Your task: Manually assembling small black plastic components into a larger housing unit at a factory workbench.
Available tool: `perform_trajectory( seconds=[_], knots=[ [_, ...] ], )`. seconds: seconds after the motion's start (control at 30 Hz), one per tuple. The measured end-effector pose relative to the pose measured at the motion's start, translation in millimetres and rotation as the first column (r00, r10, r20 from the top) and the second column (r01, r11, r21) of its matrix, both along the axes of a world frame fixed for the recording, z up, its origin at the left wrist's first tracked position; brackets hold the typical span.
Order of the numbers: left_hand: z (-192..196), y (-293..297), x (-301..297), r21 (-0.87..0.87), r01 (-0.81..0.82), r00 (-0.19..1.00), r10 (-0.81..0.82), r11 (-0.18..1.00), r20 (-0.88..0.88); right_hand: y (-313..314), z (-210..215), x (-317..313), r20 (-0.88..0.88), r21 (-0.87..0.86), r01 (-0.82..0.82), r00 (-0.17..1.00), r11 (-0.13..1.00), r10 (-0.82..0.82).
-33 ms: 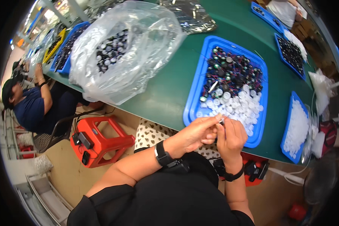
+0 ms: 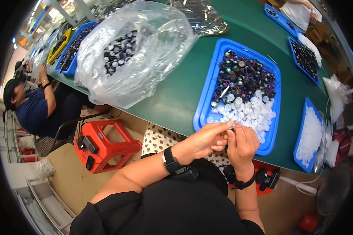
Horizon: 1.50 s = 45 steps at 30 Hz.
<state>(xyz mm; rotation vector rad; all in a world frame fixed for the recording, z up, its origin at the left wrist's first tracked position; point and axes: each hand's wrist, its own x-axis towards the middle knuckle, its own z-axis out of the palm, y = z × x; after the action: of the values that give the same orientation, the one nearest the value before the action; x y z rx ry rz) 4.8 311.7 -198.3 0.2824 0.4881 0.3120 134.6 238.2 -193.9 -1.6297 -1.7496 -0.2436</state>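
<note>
My left hand (image 2: 202, 141) and my right hand (image 2: 243, 145) meet over the near edge of a blue tray (image 2: 200, 103). Their fingertips pinch together on a small dark part with a pale end (image 2: 232, 127), largely covered by the fingers. Thin wires stick out beside my right fingers, over the tray. Inside the tray, many round black parts with red and blue wires (image 2: 243, 74) fill the far half. A heap of small white plastic caps (image 2: 255, 111) takes up the near half, partly behind my hands.
A large clear plastic bag (image 2: 157, 58) of black and white parts lies left on the green table (image 2: 172, 105). Blue trays of white pieces (image 2: 309, 137) and black parts (image 2: 304, 58) line the right. Another person (image 2: 31, 105) sits left, beyond a red stool (image 2: 102, 145).
Thin wires now show beside my right fingers. The whole view has shifted slightly, while both hands keep almost the same pose and grip.
</note>
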Motion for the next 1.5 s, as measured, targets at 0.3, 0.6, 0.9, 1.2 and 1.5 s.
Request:
perform_trajectory(
  seconds=[0.3, 0.6, 0.9, 1.2, 1.5],
  knots=[
    [52, 95, -80, 0.361, -0.687, 0.720, 0.658, 0.631, 0.219, 21, 26, 11, -0.380, -0.007, -0.002, 0.925, 1.000, -0.001],
    [6, 66, -52, 0.957, 0.093, 0.829, 0.511, 0.274, -0.227, 53, 17, 17, 0.046, -0.106, 0.000, 0.999, 0.994, 0.005],
    [-18, 43, -11, 0.652, 0.592, 0.730, 0.658, -0.473, -0.186, 75, 2, 16, 0.345, -0.216, 0.134, 0.937, 0.967, -0.053],
    [-16, 39, -20, 0.816, 0.412, 0.779, 0.620, -0.404, -0.086, 61, 8, 15, 0.139, -0.204, 0.055, 0.990, 0.977, -0.026],
    [-10, 32, -33, 0.850, 0.412, 0.787, 0.598, -0.329, -0.150, 80, -5, -7, 0.142, -0.369, 0.035, 0.990, 0.929, 0.019]
  ],
)
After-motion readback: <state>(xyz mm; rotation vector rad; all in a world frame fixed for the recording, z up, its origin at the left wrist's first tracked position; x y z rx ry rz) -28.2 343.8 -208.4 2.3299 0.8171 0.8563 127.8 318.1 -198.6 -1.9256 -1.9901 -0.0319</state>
